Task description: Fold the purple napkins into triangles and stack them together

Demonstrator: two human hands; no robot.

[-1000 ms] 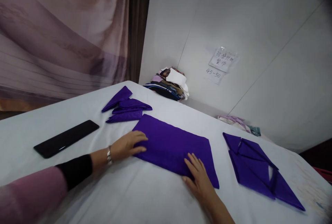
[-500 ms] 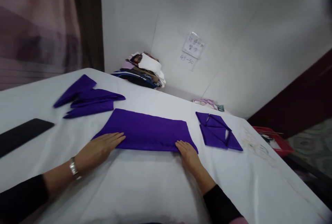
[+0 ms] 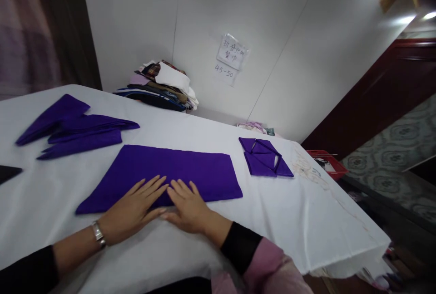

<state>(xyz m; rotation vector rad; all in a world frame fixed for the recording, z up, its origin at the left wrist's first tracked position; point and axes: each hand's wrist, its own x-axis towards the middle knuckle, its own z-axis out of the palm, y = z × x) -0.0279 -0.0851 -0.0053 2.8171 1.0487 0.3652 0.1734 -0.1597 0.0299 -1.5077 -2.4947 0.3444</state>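
A folded purple cloth lies flat on the white-covered table before me, its long near edge under my hands. My left hand rests palm down on that edge near the middle, fingers stretched out, a silver watch on the wrist. Just beside it my right hand lies flat too, fingers spread, the fingertips of both hands nearly touching. Further right sits a purple cloth folded into a flat angular shape. At the far left several folded purple pieces lie loosely overlapped.
A pile of folded clothes stands at the table's back edge by the wall. A handwritten sign is on the wall. A black flat object lies at the left. A red basket stands beyond the table's right edge.
My right hand has moved left along the cloth's near edge to meet my left hand at the middle. The view has turned to the right.
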